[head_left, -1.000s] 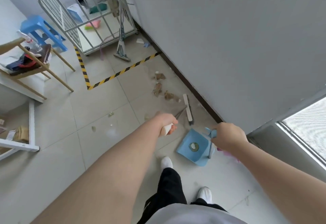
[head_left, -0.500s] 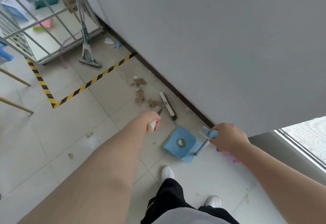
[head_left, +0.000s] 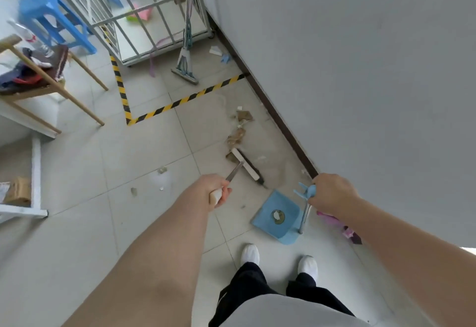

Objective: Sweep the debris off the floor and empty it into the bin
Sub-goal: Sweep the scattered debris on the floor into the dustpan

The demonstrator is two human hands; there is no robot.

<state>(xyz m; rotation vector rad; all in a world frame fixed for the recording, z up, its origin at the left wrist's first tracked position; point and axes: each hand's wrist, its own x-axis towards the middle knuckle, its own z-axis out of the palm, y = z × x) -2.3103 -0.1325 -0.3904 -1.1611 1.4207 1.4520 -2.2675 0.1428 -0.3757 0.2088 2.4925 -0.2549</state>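
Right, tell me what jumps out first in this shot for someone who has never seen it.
Two bare arms fill the foreground: the left hand grips a broom whose head rests on the tiles among brown debris near the wall, and the right hand holds the upright handle of a blue dustpan standing just in front of the white shoes. Farther back, yellow-black hazard tape marks a corner on the floor before a metal cage cart.

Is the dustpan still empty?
No: the blue dustpan already holds a small clump of debris near its middle, while more brown scraps lie beyond the broom head.
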